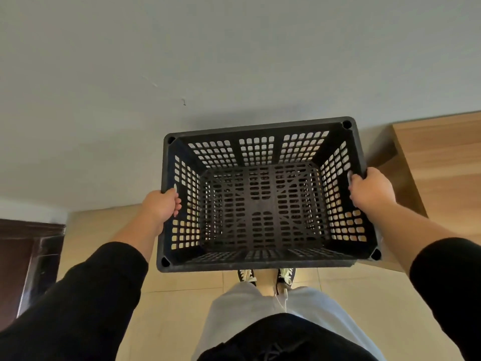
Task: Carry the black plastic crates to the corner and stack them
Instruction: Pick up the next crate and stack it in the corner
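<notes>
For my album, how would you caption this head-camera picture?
Both hands, left hand and right hand, carry an empty black crate above the tiled floor.

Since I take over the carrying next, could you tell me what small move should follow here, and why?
Probably lower the crate straight down to the floor by the wall. Both the left hand and right hand hold its rim, it is empty, and no other crate shows to stack on.

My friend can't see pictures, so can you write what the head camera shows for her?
Two hands, left hand and right hand, hold an empty black plastic crate by its short sides, above a tan tiled floor. A pale wall is just ahead, with a wooden surface to the right.
</notes>
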